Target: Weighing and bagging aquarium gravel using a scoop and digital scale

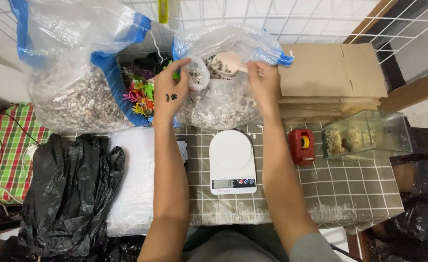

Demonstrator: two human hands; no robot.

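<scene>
Up at centre frame, the left hand (171, 92) pinches a small clear bag (198, 75) open, fingers curled on its rim, while the right hand (262, 80) grips a wooden scoop (228, 62) over the big gravel sack (223, 97), above the white scale (231, 160).

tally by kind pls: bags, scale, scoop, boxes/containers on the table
Large clear bags of pebbles: 2
Small clear bag, held in left hand: 1
Scoop, held in right hand: 1
White scale: 1
Black plastic bag: 1
Flat cardboard stack: 1
Clear container: 1
Red tape dispenser: 1
Total: 9
</scene>
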